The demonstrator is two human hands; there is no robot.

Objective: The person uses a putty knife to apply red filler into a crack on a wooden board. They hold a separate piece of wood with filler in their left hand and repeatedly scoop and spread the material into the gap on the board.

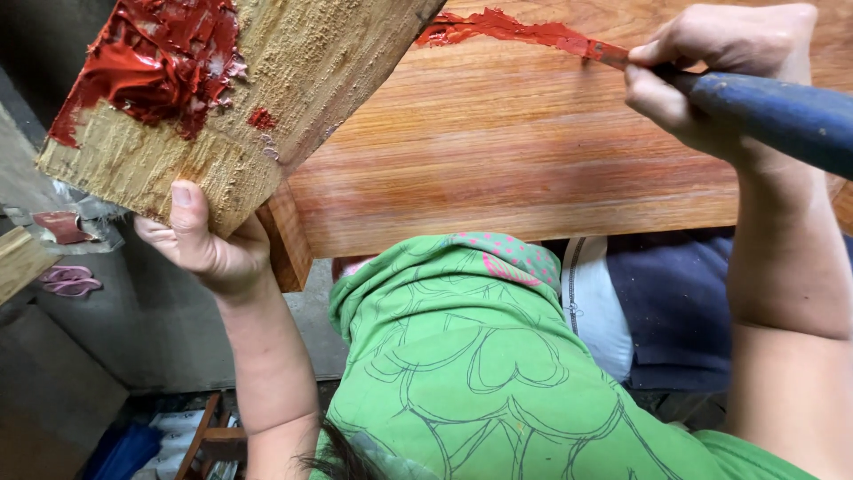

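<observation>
The left hand (206, 247) grips a rough, pale wooden board (222, 107) from below, thumb pressed flat on its face, holding it tilted above the corner of the work. A thick heap of glossy red putty (155, 58) sits on the board's upper end, with a small red dab lower down on the sawdust-coloured grain. The right hand (711, 76) is clenched round a blue-handled scraper (773, 111), its fingers pinched near the blade. The blade tip lies on the orange-brown wooden panel (515, 151), at the end of a streak of red putty (506, 28) smeared along the panel's far part. The panel is smooth and reddish, its grain running lengthwise, and its near edge and left corner show as a thick end piece just beside the left wrist.

Below the panel the person's green patterned shirt (471, 356) fills the middle, with dark blue cloth to its right. The grey concrete floor (142, 311) lies at left, carrying pink sandals (69, 279) and a scrap with red on it (64, 227). A wooden frame (209, 440) and blue things show at the bottom left
</observation>
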